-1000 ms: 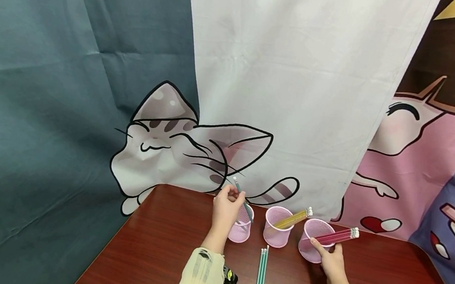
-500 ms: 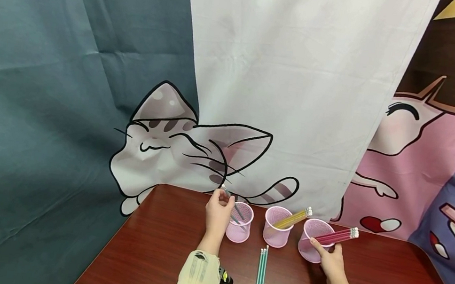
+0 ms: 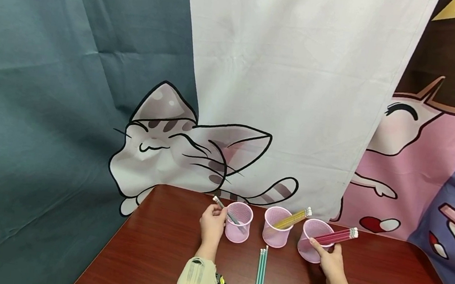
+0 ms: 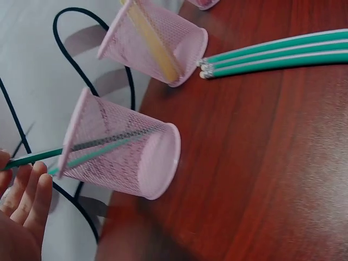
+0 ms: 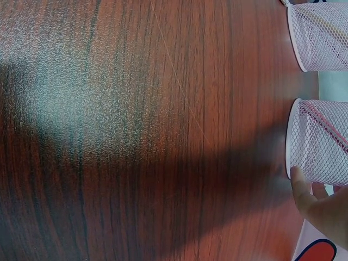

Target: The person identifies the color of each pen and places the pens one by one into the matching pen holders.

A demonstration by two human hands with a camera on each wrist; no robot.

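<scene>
At the left pink mesh pencil cup (image 3: pixel 236 234), my left hand (image 3: pixel 211 230) pinches a green pencil (image 3: pixel 229 213) near its eraser end. The pencil slants down into the cup. The left wrist view shows a second green pencil (image 4: pixel 89 156) inside the same cup, its upper end by my fingers (image 4: pixel 38 204). On the right, my right hand (image 3: pixel 332 265) holds the right pencil cup (image 3: pixel 309 250) low on its side, thumb in front. Several dark pink pencils (image 3: pixel 335 236) lean out of that cup to the right. Part of the right fingers is hidden behind it.
Between these two stands a middle pencil cup (image 3: pixel 275 238) with yellow pencils (image 3: pixel 291 219). Three green pencils (image 3: pixel 259 281) lie side by side on the brown table (image 3: pixel 145 255), in front of the cups. A printed cloth (image 3: pixel 292 98) hangs behind the table's back edge.
My left hand has moved left and lower with the pencil, which now leans left against the cup's rim. My right hand and its cup have stayed in place.
</scene>
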